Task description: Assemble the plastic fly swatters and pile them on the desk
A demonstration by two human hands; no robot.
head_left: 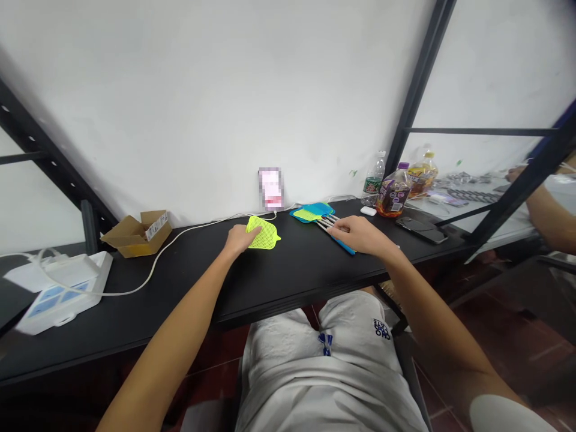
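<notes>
1. On white fabric shorts (pixel 355 312): stacked dark-blue block letters (pixel 381 329), upside down, not surely legible.
2. On open brown cardboard box (pixel 139 246): white printed sticker (pixel 157 227), too small to read.
3. On clear white-capped plastic bottle (pixel 380 165): green label (pixel 371 185), lettering unreadable.
4. On purple-capped plastic bottle (pixel 390 207): dark label (pixel 393 195), wording too small.
5. On upright phone (pixel 270 187): screen blurred into blocks.
</notes>
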